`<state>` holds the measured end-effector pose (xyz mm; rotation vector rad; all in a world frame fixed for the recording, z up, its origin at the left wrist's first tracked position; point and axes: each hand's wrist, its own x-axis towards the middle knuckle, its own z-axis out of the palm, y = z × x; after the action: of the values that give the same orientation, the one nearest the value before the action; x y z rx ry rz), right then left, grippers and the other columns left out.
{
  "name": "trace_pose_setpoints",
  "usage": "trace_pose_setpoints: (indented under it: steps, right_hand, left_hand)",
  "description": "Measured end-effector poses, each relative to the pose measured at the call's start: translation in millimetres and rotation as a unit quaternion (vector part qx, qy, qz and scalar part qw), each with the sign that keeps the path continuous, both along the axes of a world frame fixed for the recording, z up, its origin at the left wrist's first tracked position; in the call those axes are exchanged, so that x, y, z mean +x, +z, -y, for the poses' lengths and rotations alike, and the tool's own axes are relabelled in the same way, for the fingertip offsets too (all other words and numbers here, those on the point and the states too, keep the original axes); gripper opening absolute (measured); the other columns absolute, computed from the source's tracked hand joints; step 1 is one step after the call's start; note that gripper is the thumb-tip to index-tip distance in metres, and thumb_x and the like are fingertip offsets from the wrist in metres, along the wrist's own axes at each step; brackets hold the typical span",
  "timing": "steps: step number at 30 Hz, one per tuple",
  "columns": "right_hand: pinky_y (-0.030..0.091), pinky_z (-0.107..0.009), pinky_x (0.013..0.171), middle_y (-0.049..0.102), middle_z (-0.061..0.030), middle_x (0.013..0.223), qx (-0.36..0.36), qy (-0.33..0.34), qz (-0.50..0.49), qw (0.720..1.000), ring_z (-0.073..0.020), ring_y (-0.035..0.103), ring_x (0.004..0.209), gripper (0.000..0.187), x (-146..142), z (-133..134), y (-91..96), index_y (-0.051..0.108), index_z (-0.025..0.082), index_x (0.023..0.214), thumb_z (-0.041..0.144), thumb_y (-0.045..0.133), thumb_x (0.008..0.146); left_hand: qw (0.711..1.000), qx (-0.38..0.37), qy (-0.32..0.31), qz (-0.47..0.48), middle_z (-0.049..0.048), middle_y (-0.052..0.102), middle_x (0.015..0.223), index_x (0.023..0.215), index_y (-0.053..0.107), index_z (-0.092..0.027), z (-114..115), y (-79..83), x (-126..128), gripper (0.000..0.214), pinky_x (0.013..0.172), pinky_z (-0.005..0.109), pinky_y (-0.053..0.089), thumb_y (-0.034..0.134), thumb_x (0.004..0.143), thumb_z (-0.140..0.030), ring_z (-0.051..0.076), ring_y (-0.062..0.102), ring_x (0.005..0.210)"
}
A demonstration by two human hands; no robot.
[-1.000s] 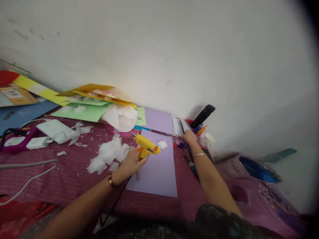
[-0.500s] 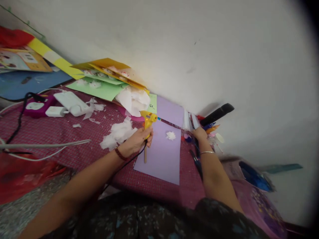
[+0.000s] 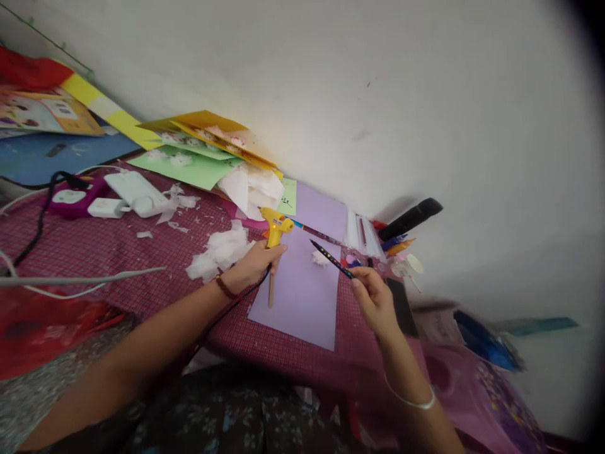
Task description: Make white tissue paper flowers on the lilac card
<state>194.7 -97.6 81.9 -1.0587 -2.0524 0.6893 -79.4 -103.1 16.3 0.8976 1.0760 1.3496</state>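
Observation:
My left hand [image 3: 253,265] grips a yellow glue gun [image 3: 275,227], held upright at the left edge of a lilac paper sheet [image 3: 302,299]. A thin wooden stick [image 3: 271,293] lies on the sheet just under that hand. My right hand [image 3: 373,296] pinches a dark pencil [image 3: 331,258], its tip pointing up-left toward a small white cotton tuft [image 3: 320,258] on the sheet. Both hands hover over a dark red checked cloth [image 3: 142,252].
White cotton scraps [image 3: 220,252] lie left of the sheet. Coloured papers [image 3: 198,148] lean on the wall behind. White chargers [image 3: 132,195] and cables lie far left. Pens, glue sticks [image 3: 362,233] and a black object [image 3: 411,217] sit by the wall; a black phone [image 3: 401,306] lies right.
My right hand has pulled back from the pens by the wall, now holding a pencil over the sheet. The glue gun in my left hand stays upright.

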Motion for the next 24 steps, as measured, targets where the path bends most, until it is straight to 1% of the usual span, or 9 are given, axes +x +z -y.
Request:
trace_pose_setpoints:
  steps: [4, 7, 9, 12, 15, 17, 20, 23, 24]
  right_hand:
    - [0.05, -0.03, 0.061, 0.067, -0.0033, 0.082, -0.014, 0.001, -0.007, 1.0, -0.0181, 0.063, 0.068, 0.016, 0.6, 1.8, 1.0, 0.06, 0.024, 0.101, 0.035, 0.052, 0.093]
    - [0.05, -0.031, 0.067, 0.068, -0.005, 0.089, -0.019, -0.002, -0.003, 1.0, -0.0186, 0.065, 0.076, 0.018, -1.4, -6.0, -9.5, 0.059, 0.023, 0.103, 0.036, 0.053, 0.093]
    - [0.05, -0.031, 0.07, 0.068, -0.0053, 0.091, -0.013, -0.026, 0.003, 1.0, -0.0191, 0.064, 0.079, 0.02, -2.7, -19.1, -20.8, 0.059, 0.022, 0.105, 0.037, 0.051, 0.093]
    - [0.051, -0.032, 0.074, 0.068, -0.0057, 0.092, -0.007, -0.123, 0.037, 0.992, -0.0192, 0.064, 0.08, 0.026, 0.4, -56.4, -39.7, 0.057, 0.021, 0.112, 0.034, 0.043, 0.094]
    - [0.049, -0.03, 0.079, 0.07, -0.0072, 0.093, -0.041, -0.266, 0.171, 0.948, -0.0187, 0.065, 0.083, 0.041, 14.2, -103.1, -52.4, 0.051, 0.018, 0.13, 0.021, 0.032, 0.093]
    - [0.048, -0.033, 0.084, 0.07, -0.0133, 0.101, -0.042, -0.3, 0.201, 0.932, -0.0225, 0.066, 0.094, 0.044, 25.4, -126.5, -54.1, 0.053, 0.015, 0.13, 0.019, 0.033, 0.092]
    - [0.046, -0.043, 0.091, 0.066, -0.0253, 0.112, -0.035, -0.315, 0.23, 0.92, -0.0323, 0.063, 0.108, 0.042, 34.1, -144.5, -48.1, 0.058, 0.011, 0.124, 0.018, 0.035, 0.09]
    - [0.037, -0.056, 0.101, 0.056, -0.0365, 0.124, -0.006, -0.299, 0.244, 0.923, -0.0439, 0.052, 0.125, 0.04, 24.4, -155.3, -39.3, 0.059, 0.007, 0.122, 0.018, 0.043, 0.087]
    - [0.033, -0.058, 0.106, 0.052, -0.0382, 0.129, 0.008, -0.281, 0.241, 0.929, -0.045, 0.047, 0.13, 0.041, 15.1, -157.8, -37.0, 0.058, 0.006, 0.123, 0.018, 0.044, 0.086]
  left_hand:
    - [1.0, -0.007, -0.021, 0.003, -0.0068, 0.042, 0.046, 0.057, 0.043, -0.019, 1.1, 1.3, -0.8, 0.038, 0.041, 0.021, 0.03, 0.065, 0.08, -0.04, 0.005, 0.037, 0.036]
    - [0.999, -0.002, -0.019, -0.034, -0.006, 0.043, 0.046, 0.057, 0.044, -0.019, 1.4, 1.0, -1.1, 0.038, 0.041, 0.022, 0.031, 0.065, 0.08, -0.04, 0.006, 0.038, 0.037]
    - [0.999, -0.003, -0.025, -0.048, -0.0057, 0.043, 0.046, 0.055, 0.044, -0.019, 1.8, 0.8, -0.9, 0.039, 0.042, 0.022, 0.032, 0.065, 0.079, -0.041, 0.006, 0.039, 0.038]
    - [0.998, 0.0, -0.03, -0.05, -0.0053, 0.044, 0.047, 0.055, 0.044, -0.019, 1.9, -0.8, -0.5, 0.039, 0.043, 0.022, 0.033, 0.066, 0.077, -0.042, 0.007, 0.041, 0.039]
    - [0.998, 0.003, -0.038, -0.056, -0.005, 0.045, 0.047, 0.056, 0.045, -0.019, 1.1, -4.0, -0.6, 0.038, 0.043, 0.022, 0.034, 0.066, 0.079, -0.042, 0.007, 0.041, 0.039]
    - [0.997, 0.002, -0.044, -0.062, -0.0049, 0.045, 0.046, 0.056, 0.045, -0.019, 1.9, -5.1, 0.0, 0.038, 0.042, 0.022, 0.034, 0.065, 0.079, -0.041, 0.007, 0.041, 0.039]
    - [0.998, -0.016, -0.038, -0.056, -0.0049, 0.046, 0.047, 0.059, 0.048, -0.018, 5.5, -2.8, 1.7, 0.033, 0.041, 0.022, 0.034, 0.065, 0.079, -0.039, 0.007, 0.041, 0.039]
    - [0.997, -0.007, -0.04, -0.062, -0.0044, 0.046, 0.045, 0.059, 0.048, -0.018, 7.3, 3.4, 1.4, 0.033, 0.04, 0.021, 0.031, 0.064, 0.079, -0.039, 0.007, 0.041, 0.038]
    - [0.997, 0.005, -0.05, -0.061, -0.004, 0.047, 0.045, 0.059, 0.048, -0.017, 8.0, 6.2, 0.5, 0.034, 0.041, 0.021, 0.032, 0.063, 0.08, -0.04, 0.007, 0.042, 0.038]
